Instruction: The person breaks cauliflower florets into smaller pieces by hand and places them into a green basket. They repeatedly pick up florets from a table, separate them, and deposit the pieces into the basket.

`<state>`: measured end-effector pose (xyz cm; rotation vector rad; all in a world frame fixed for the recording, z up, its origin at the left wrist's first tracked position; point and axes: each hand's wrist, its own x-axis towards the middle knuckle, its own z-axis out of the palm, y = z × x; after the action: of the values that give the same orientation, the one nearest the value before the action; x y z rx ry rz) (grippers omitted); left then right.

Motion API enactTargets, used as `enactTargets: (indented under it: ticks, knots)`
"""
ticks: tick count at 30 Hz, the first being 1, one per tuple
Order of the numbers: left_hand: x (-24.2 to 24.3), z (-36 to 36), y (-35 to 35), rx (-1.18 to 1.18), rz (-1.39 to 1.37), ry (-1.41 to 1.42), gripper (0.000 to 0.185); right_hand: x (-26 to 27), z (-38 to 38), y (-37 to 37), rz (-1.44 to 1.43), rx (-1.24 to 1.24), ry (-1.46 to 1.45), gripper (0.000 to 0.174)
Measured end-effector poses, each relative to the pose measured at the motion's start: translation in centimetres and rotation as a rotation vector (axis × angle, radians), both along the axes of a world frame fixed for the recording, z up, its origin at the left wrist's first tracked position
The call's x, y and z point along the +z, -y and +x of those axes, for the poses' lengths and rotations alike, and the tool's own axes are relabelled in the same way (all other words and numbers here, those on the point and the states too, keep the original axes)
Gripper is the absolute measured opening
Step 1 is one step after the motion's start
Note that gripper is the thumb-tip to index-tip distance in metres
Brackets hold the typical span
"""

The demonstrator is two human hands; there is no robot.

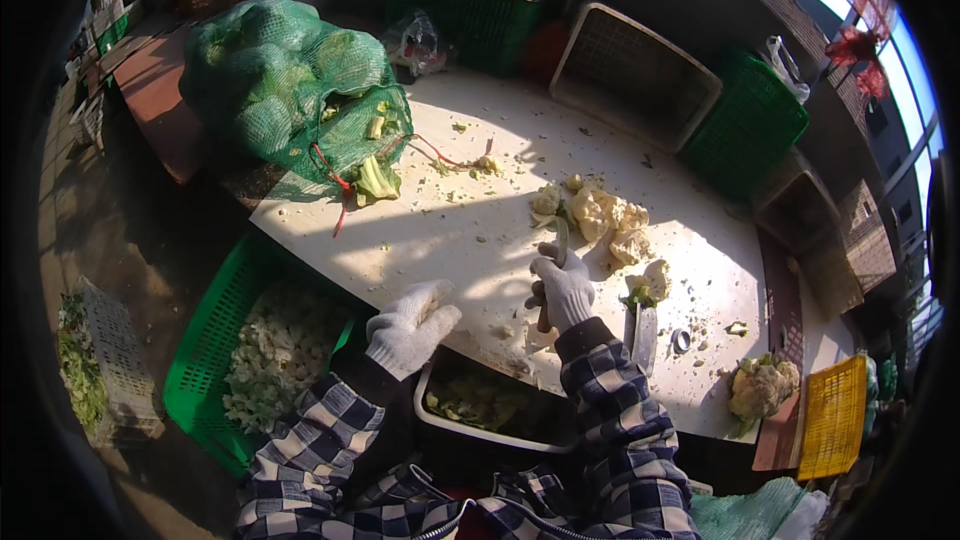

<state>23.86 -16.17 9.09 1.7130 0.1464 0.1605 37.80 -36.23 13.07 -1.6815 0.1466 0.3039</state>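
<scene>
My right hand (566, 289), in a light knit glove, is closed around the handle of a knife (562, 234), its blade pointing away from me. Just beyond the blade lies a group of cauliflower pieces (600, 214) on the white tabletop (442, 240). A smaller cauliflower piece (658, 281) rests to the right, near a flat metal blade (643, 337) and a ring-shaped object (681, 341). My left hand (412, 322), gloved too, is held at the table's near edge with its fingers partly bent and nothing visible in it. A whole cauliflower (761, 386) sits at the right end.
A green crate (199, 337) of cut florets stands at the left, beside a pale-rimmed bin (495, 441) holding leaves. A green mesh sack (277, 82) of cauliflowers lies on the table's far left. More crates (637, 75) line the back; a yellow crate (832, 416) stands right.
</scene>
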Motion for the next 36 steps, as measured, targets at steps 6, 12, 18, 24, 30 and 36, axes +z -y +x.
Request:
enactTargets:
  ticks: [6, 12, 18, 24, 30, 36]
  knots:
    - [-1.2, 7.5, 6.6, -0.207, 0.727, -0.179, 0.06, -2.3, 11.4, 6.3, -0.523, -0.007, 0.377, 0.034]
    - [-1.0, 9.0, 8.7, -0.374, 0.957, -0.012, 0.059, -4.3, 19.5, 0.4, -0.973, 0.231, 0.401, 0.043]
    - [-1.0, 10.2, 7.7, -0.386, 0.818, -0.046, 0.053, -7.0, 19.5, -2.2, -1.169, 0.258, 0.426, 0.034]
    - [-3.3, 10.8, 6.4, -0.114, -0.008, -0.304, 0.052, -5.1, 12.9, 2.5, -0.348, 0.314, 0.029, 0.052]
    - [-4.7, 10.8, 7.3, -0.135, -0.485, -0.309, 0.057, -4.5, 1.4, 6.3, 0.536, 0.313, -0.301, 0.067]
    - [-2.9, 7.5, 8.3, -0.319, -0.708, -0.205, 0.069, -2.7, -4.3, 7.4, 0.546, 0.192, -0.33, 0.06]
